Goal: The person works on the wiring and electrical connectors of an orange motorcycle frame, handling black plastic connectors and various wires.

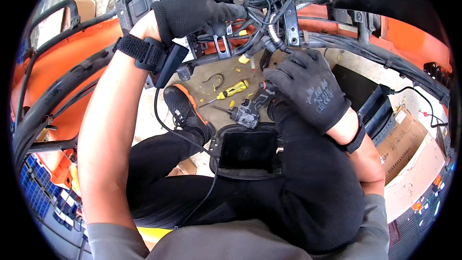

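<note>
Both my hands wear black work gloves. At the upper middle, my left hand (204, 9) pinches a black round cable connector (239, 0) between thumb and fingers. Black cables (274, 0) run in a tangle just right of it, over the dark metal frame. My right hand (310, 89) is lower and further right, its fingers curled closed at the lower edge of a corrugated cable harness (273, 32). Whatever those fingers hold is hidden by the glove. A slotted metal bracket (222, 46) sits below my left hand.
On the floor between my feet lie a yellow screwdriver (233, 90) and a grey power drill (250, 110). Nearer stands a black open bin (248, 151). Orange body panels (62, 79) flank the frame; a cardboard box (409, 149) is at right.
</note>
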Tool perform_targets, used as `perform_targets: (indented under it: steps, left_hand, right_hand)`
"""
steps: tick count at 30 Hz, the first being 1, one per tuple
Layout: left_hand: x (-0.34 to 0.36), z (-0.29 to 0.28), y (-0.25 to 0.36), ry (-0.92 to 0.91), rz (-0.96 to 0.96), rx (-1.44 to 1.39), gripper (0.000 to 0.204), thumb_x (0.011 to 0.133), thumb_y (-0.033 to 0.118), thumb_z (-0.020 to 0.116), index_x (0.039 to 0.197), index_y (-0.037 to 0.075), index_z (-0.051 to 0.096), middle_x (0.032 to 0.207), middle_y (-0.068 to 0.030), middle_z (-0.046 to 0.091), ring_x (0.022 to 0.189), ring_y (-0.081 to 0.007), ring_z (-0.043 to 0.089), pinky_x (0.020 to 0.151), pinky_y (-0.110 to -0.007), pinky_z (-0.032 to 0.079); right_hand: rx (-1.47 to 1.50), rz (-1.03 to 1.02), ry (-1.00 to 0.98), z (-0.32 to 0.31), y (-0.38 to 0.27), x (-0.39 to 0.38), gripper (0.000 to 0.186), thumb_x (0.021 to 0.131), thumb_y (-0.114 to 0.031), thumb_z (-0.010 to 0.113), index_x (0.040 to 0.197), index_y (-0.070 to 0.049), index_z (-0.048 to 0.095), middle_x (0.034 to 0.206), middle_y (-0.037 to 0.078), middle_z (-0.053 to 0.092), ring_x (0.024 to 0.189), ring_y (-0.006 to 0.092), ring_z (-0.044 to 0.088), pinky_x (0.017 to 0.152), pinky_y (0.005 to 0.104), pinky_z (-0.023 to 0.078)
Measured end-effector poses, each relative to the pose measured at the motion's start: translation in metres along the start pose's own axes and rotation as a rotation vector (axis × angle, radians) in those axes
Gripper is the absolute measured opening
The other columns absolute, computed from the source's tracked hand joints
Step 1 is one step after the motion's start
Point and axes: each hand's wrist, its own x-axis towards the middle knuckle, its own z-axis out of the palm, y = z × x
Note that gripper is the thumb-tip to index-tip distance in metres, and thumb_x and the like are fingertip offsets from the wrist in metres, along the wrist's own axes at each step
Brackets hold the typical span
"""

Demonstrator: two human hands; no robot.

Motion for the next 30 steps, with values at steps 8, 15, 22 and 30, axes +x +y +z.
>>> perform_targets:
  steps: [8,15,22,30]
  left_hand:
    - [-0.013,0.021,0.003,0.17,0.038,-0.058,0.022,0.091,0.014,0.064,0.111,0.004,0.067,0.082,0.0017,0.063,0.074,-0.0057,0.054,0.067,-0.025,0.047]
    - [-0.019,0.047,0.004,0.345,0.132,-0.171,0.016,0.089,0.013,0.061,0.099,0.001,0.064,0.077,-0.0016,0.061,0.065,-0.0074,0.056,0.06,-0.026,0.047]
    - [-0.02,0.056,-0.007,0.335,0.151,-0.353,0.026,0.092,0.013,0.057,0.114,0.001,0.064,0.089,-0.0042,0.065,0.064,-0.0081,0.062,0.058,-0.025,0.05]
    - [-0.022,0.055,-0.008,0.291,0.149,-0.454,0.03,0.092,0.014,0.055,0.119,0.001,0.062,0.092,-0.006,0.066,0.068,-0.0095,0.065,0.058,-0.024,0.049]
  right_hand:
    - [0.265,0.086,0.469,-0.046,0.021,0.036,0.031,0.083,-0.016,0.07,0.112,-0.008,0.064,0.099,0.012,0.067,0.086,0.0333,0.064,0.076,0.0419,0.05]
    - [0.403,-0.044,0.244,-0.059,0.067,0.078,0.024,0.09,-0.01,0.062,0.114,-0.006,0.063,0.1,0.016,0.066,0.087,0.0315,0.067,0.075,0.0371,0.052]
    - [0.586,0.025,0.09,-0.054,0.085,0.077,0.03,0.095,-0.012,0.058,0.124,-0.005,0.06,0.108,0.012,0.067,0.096,0.0194,0.065,0.085,0.0325,0.052]
    - [0.746,0.087,0.041,-0.055,0.079,0.079,0.029,0.096,-0.015,0.06,0.119,0.003,0.063,0.108,0.009,0.067,0.098,0.0159,0.062,0.089,0.0304,0.049]
